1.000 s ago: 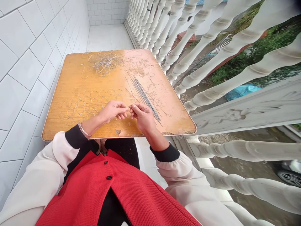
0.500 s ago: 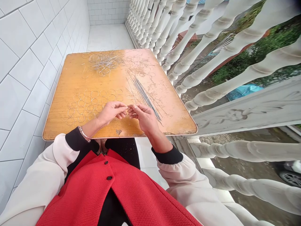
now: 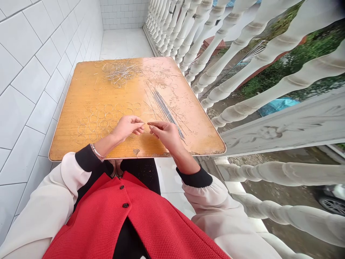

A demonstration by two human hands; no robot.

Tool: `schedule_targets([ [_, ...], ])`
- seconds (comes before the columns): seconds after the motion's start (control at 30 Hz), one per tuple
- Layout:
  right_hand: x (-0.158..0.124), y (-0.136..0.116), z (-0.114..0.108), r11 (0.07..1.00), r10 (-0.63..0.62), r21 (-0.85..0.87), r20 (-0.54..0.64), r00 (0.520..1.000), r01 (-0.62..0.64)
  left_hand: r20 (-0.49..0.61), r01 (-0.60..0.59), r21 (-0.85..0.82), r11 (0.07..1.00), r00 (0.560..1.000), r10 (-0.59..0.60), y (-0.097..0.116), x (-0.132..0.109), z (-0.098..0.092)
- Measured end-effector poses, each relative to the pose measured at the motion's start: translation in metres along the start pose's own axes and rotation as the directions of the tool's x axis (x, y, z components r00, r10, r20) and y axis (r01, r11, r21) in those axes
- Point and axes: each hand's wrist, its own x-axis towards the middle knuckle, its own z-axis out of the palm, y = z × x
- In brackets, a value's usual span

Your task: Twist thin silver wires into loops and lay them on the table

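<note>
While the left hand (image 3: 126, 127) and right hand (image 3: 165, 133) are pinching just apart over the counter (image 3: 70, 90), I can't tell if they're holding anything.

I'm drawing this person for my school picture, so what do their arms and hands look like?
Both arms wear loose, puffy cream sleeves, the left sleeve and the right sleeve. Each ends in a wide black cuff, the left cuff and the right cuff. A thin silver-coloured bangle circles the left wrist. The left hand and right hand wear no gloves.
</note>
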Motion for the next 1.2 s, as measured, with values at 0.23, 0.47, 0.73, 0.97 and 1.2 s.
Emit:
schedule_targets([
  [0.23,-0.002,-0.002,0.003,0.901,-0.118,-0.426,-0.068,0.991,0.078,-0.094,0.025,0.049,0.998,0.995,-0.02,0.008,-0.005,-0.005],
  [0.47,0.0,0.004,0.001,0.867,-0.146,-0.485,-0.033,0.989,0.111,-0.125,-0.03,0.14,0.99,0.991,0.048,0.009,-0.007,-0.012],
  [0.73,0.013,-0.003,-0.019,0.791,-0.308,-0.547,0.032,0.951,0.274,-0.171,-0.076,0.258,0.963,0.978,0.123,0.011,-0.006,-0.021],
  [0.97,0.039,-0.026,-0.05,0.704,-0.315,-0.547,0.331,0.889,0.453,-0.164,-0.151,0.402,0.903,0.959,0.233,0.009,-0.004,-0.023],
  [1.2,0.079,-0.03,-0.033,0.5,-0.343,-0.405,0.719,0.605,0.765,0.007,-0.106,0.476,0.873,0.993,0.117,0.006,-0.015,-0.012],
])
